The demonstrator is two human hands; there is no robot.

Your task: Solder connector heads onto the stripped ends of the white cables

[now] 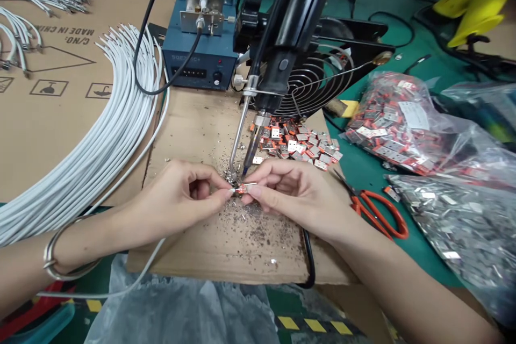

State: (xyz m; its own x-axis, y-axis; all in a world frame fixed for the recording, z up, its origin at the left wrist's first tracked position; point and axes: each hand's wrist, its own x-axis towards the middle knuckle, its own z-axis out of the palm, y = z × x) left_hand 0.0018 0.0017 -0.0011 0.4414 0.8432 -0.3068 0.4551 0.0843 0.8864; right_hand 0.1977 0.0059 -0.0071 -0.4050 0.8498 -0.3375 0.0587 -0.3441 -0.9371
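Note:
My left hand (197, 191) pinches the end of a white cable (151, 260), which trails below my wrist toward the lower left. Between thumb and fingers of my right hand (288, 185) is a USB connector (246, 187) with a metal shell and an orange-red part. The cable end meets the connector's left side; my fingertips hide the exact joint. Just above the connector stands the tip of a mounted soldering iron (246, 164), with a thin metal solder feed tube (238, 137) beside it. Dark bits of debris (258, 236) are scattered on the cardboard below.
Loose USB connectors (300, 145) lie behind my right hand, before a round fan guard (310, 83). A blue solder feeder (201, 56) stands at the back. White cables (121, 102) lie left. On the right are orange-handled scissors (382, 212), a bag of connectors (395, 123) and a bag of metal parts (455, 226).

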